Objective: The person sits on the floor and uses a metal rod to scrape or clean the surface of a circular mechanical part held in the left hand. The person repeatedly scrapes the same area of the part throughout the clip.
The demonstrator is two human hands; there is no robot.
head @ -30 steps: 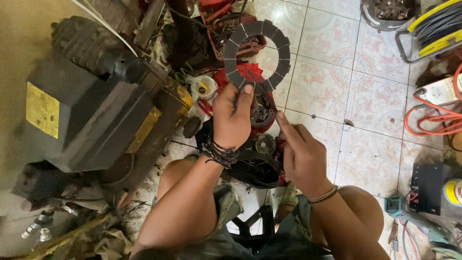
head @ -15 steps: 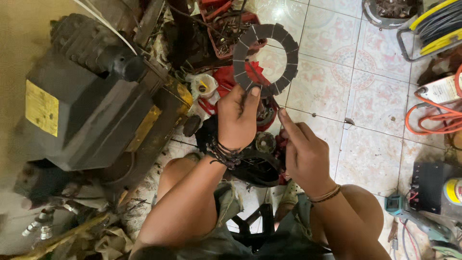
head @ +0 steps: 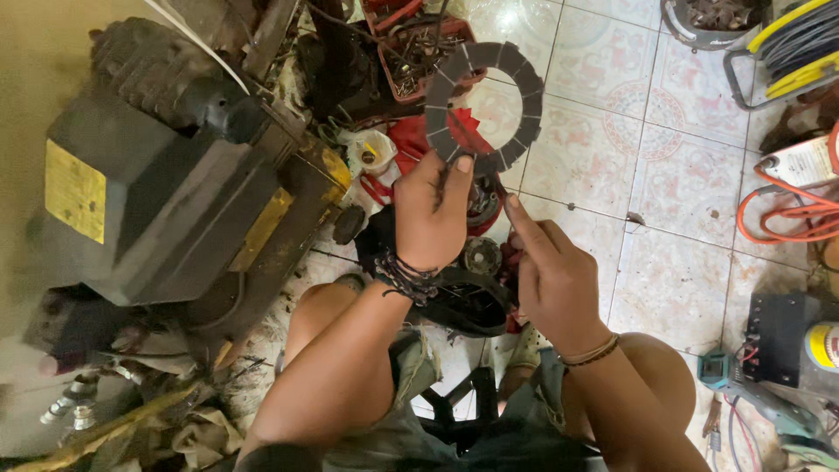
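Note:
My left hand [head: 434, 212] pinches the lower edge of a dark grey ring-shaped friction disc [head: 483, 107] with segmented pads and holds it up above the floor. My right hand [head: 549, 275] is just below and to the right, its index finger stretched up toward the disc's lower rim; whether it touches is unclear. Under both hands sits a black and red engine part [head: 472, 280] with round metal pieces, partly hidden by my wrists.
A large black machine [head: 157, 192] with a yellow label fills the left. A red tray of small parts [head: 411, 44] lies behind the disc. Orange cable [head: 786, 210], a yellow hose reel [head: 786, 44] and a teal power tool [head: 752, 385] are on the tiled floor at right.
My left hand has lifted the disc slightly and turned it flatter toward the camera. My right index finger has risen closer to the disc's lower rim.

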